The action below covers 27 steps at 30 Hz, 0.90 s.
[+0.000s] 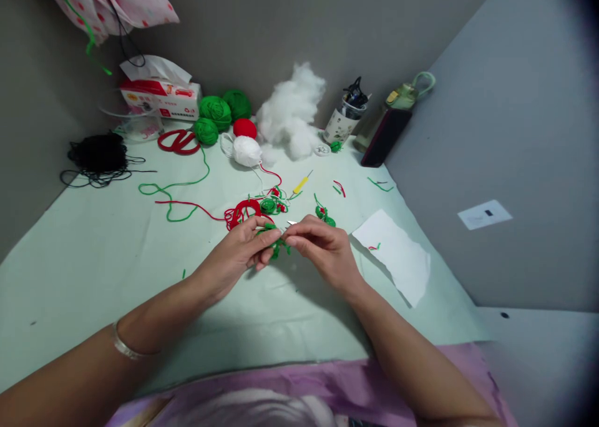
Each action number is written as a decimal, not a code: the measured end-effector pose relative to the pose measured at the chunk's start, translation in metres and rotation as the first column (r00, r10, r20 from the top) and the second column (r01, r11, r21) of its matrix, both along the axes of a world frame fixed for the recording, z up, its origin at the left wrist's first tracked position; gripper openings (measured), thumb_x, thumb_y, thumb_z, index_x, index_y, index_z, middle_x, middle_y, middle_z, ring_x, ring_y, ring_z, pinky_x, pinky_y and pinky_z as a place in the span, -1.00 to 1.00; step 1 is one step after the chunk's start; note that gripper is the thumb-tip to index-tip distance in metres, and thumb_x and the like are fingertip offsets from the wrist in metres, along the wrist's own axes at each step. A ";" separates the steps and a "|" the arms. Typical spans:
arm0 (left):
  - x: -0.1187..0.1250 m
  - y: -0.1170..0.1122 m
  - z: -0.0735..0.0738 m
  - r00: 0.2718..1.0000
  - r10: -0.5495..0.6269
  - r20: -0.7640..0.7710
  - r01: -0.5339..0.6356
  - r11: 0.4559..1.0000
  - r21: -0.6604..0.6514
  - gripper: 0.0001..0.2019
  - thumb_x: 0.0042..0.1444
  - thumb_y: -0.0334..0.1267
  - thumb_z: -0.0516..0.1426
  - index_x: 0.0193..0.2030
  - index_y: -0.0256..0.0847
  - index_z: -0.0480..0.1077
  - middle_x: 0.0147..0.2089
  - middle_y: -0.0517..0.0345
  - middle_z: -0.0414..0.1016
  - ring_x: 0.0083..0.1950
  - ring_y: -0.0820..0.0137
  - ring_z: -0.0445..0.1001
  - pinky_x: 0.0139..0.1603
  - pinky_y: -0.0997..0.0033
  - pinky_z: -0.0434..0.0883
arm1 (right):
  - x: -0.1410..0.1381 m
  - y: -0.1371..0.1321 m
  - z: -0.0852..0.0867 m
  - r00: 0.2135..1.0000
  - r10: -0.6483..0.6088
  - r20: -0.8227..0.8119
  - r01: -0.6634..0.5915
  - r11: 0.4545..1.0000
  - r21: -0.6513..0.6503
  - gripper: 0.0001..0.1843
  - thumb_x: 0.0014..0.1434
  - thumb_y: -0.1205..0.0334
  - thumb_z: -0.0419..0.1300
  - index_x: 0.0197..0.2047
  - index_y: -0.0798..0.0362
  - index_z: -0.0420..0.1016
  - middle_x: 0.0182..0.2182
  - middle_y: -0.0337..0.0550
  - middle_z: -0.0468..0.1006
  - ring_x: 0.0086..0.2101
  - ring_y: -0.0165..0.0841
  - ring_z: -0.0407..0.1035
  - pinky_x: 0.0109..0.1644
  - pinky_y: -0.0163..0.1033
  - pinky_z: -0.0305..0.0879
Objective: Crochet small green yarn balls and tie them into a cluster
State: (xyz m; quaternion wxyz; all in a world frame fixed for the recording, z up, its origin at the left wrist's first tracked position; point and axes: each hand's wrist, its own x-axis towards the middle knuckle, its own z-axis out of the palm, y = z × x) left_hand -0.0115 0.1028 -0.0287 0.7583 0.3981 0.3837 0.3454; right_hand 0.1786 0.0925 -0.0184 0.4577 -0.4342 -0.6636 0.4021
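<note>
My left hand [238,246] is closed around a small green crocheted piece [276,250], with bits of green hanging below the fingers. The fingertips of my right hand [322,246] pinch together at that piece's right edge; what lies between them is too small to make out. Just beyond the fingers lie red-handled scissors [246,212], their blade tip showing past my hands. Behind them is a little cluster of green, red and white crocheted bits [268,205]. A yellow-handled crochet hook [300,185] rests farther back. Another green and red crocheted piece [325,215] sits beyond my right hand.
Green yarn balls [215,110], a red ball [244,128], a white ball [247,151] and white stuffing [292,112] stand at the back. Black yarn [98,153] and larger red scissors [178,142] lie left. White paper [395,255], a pen cup [344,121] and a bottle [405,96] are right.
</note>
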 end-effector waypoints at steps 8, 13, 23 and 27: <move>0.000 0.000 -0.001 0.986 0.061 0.158 -0.057 0.998 -0.033 -0.77 0.34 -0.10 0.16 -0.26 -0.22 0.37 -0.42 0.26 0.35 -0.42 0.55 0.34 -0.44 0.61 0.33 | 0.003 -0.006 -0.008 0.917 -0.082 0.389 -0.064 0.936 0.347 -0.82 0.37 0.31 0.20 -0.06 0.04 0.64 -0.42 -0.22 0.40 -0.46 -0.45 0.30 -0.37 -0.32 0.26; -0.002 0.004 -0.002 0.960 0.102 0.259 -0.074 0.991 -0.116 -0.94 0.28 -0.39 0.17 -0.17 -0.31 0.48 -0.27 0.10 0.50 -0.26 0.45 0.51 -0.24 0.50 0.52 | 0.006 -0.003 -0.008 0.856 -0.192 0.480 -0.009 0.922 0.386 -0.79 0.39 0.30 0.15 -0.06 0.02 0.63 -0.44 -0.22 0.38 -0.48 -0.45 0.29 -0.41 -0.33 0.23; -0.003 0.005 -0.004 0.970 0.084 0.227 -0.069 0.995 -0.076 -0.87 0.32 -0.21 0.21 -0.16 -0.24 0.46 -0.26 0.16 0.53 -0.28 0.44 0.57 -0.25 0.48 0.57 | 0.009 -0.003 -0.003 0.897 -0.178 0.405 0.021 0.932 0.362 -0.84 0.36 0.29 0.19 -0.13 0.01 0.63 -0.43 -0.19 0.41 -0.44 -0.40 0.32 -0.35 -0.28 0.26; -0.003 0.005 -0.005 0.973 0.067 0.219 -0.056 0.997 -0.056 -0.83 0.34 -0.18 0.19 -0.14 -0.26 0.46 -0.24 0.15 0.53 -0.26 0.45 0.58 -0.23 0.49 0.57 | 0.010 -0.004 -0.003 0.895 -0.173 0.412 0.021 0.937 0.349 -0.83 0.37 0.28 0.17 -0.14 -0.01 0.63 -0.41 -0.17 0.43 -0.42 -0.39 0.33 -0.33 -0.26 0.29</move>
